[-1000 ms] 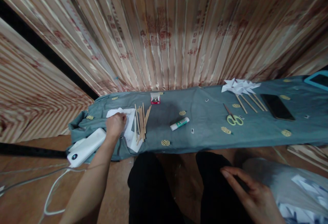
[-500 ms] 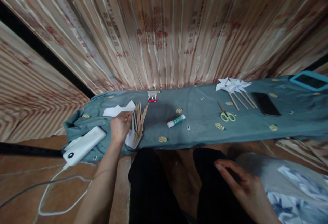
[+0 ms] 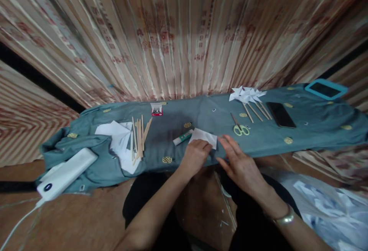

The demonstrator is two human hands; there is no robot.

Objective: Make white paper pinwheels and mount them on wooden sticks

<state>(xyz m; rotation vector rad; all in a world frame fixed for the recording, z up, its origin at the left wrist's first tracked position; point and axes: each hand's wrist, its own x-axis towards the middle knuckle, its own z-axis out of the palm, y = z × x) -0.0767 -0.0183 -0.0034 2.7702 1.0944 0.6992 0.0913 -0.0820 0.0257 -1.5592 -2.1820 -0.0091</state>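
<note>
- White paper [image 3: 205, 135] is lying at twelve o'clock, our left hand [image 3: 196, 156] pinching it.
- Our right hand [image 3: 240, 169] is hovering spread and empty beside it.
- Pinwheels [image 3: 246, 95] are resting assembled at one; sticks [image 3: 139, 138] and sheets [image 3: 120, 134] are lying unjoined at eleven.

Dim light dulls the curtain [image 3: 178, 59] before you, its outer folds stretched and blurred, while your bracelet [image 3: 287, 217] catches a glint

One head-worn camera looks forward and steeply down from above the person's knees [image 3: 140, 192], near enough that the left hand [image 3: 196, 156] and right hand [image 3: 240, 168] sit just below centre, the table [image 3: 161, 140] spans nearly the full width and the curtain [image 3: 184, 32] fills the top
</note>
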